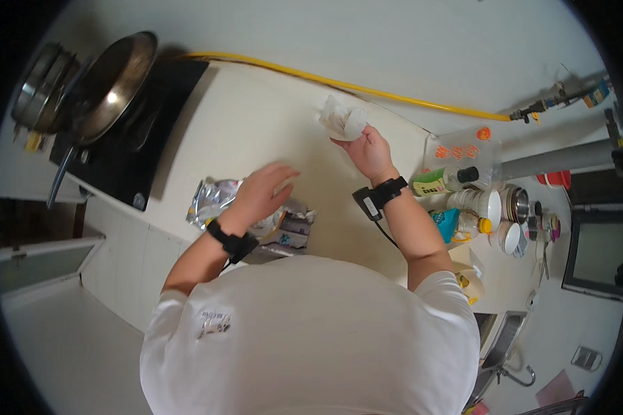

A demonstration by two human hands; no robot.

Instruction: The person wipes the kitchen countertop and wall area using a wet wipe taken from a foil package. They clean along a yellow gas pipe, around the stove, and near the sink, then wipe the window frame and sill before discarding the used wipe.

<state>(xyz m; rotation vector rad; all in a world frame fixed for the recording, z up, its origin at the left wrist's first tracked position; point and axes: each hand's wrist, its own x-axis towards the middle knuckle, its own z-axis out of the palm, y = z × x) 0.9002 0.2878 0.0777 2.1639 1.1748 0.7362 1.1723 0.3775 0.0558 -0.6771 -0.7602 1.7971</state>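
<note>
My right hand point(369, 153) grips a crumpled white piece of tissue or thin wrapping point(342, 120) above the back part of the pale countertop point(249, 119). The fingers under it are partly hidden. Over the counter's front half, my left hand point(263, 194) is held with its fingers stretched out and the thumb apart, holding nothing. Beneath and beside that hand lie silver foil packets point(215, 197), one of them dark-printed point(293, 228). The hand and forearm cover part of them, and I cannot tell whether the hand touches them.
At left a wok point(117, 93) stands on a black cooktop point(161, 109), beside stacked steel pots point(44, 91). A yellow gas hose point(342, 82) runs along the wall. To the right are a green-labelled bottle point(438, 181), a plastic bag point(464, 150), bowls point(490, 205) and a sink point(503, 337).
</note>
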